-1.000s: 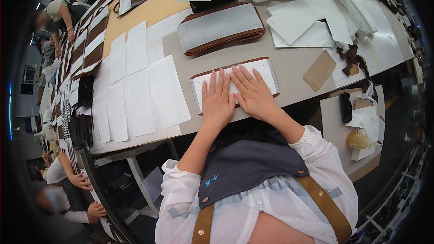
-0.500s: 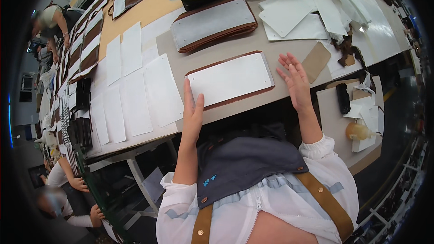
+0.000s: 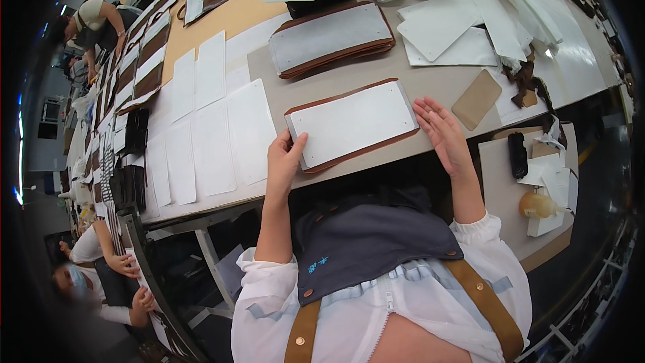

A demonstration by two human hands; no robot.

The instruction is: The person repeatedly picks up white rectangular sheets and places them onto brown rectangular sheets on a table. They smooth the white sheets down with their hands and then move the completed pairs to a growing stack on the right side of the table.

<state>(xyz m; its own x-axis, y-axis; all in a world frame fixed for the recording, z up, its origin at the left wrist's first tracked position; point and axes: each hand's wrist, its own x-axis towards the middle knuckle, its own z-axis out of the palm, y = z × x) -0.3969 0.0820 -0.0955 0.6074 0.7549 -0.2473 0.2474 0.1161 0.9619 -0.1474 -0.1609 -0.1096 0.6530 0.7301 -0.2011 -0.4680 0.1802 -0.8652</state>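
brown-edged white panel [image 3: 353, 124] now gripped by left hand [image 3: 285, 161]; right hand [image 3: 442, 133] has slid off, open.

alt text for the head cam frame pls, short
A person's left hand grips the left end of a flat brown leather panel faced with a white rectangular sheet on a grey worktable, while the open right hand rests at its right end. A stack of similar brown-edged panels and loose white sheets lie around it.

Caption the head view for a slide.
Left hand grips a white-lined brown panel; right hand lies open beside it.
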